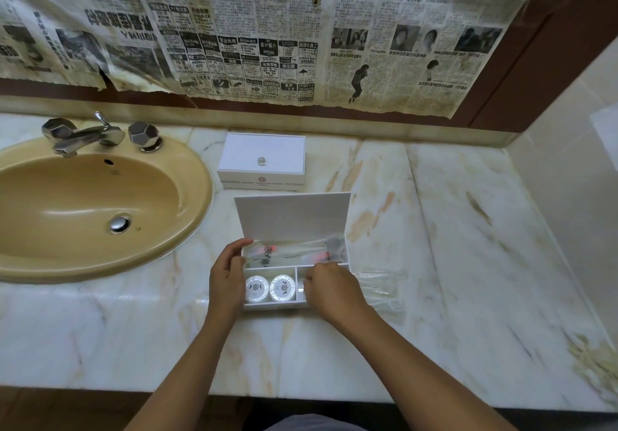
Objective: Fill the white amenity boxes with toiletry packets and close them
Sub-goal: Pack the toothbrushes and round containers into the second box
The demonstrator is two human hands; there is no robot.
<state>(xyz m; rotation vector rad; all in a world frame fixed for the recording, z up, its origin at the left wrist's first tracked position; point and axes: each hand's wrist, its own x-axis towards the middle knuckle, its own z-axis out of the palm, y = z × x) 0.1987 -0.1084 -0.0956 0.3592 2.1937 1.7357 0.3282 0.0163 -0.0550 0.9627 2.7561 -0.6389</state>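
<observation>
Box [294, 223] one sits open on the marble surface [434, 230], just right of the sink [100, 203], its lid standing up at the back. Long clear packets [291, 251] lie in its rear compartment; two round white soaps [270, 288] fill the front left one. The left hand [227, 273] rests against the box's left wall, fingers loosely bent along the rim, its grip holding nothing. The right hand [331, 292] covers the front right compartment, fingers curled down into it; whether its grip pinches a packet I cannot tell. More clear packets [381, 283] lie on the surface just right of the box. A second box [262, 160], closed, with a small knob [261, 161] on top, stands behind the open one.
</observation>
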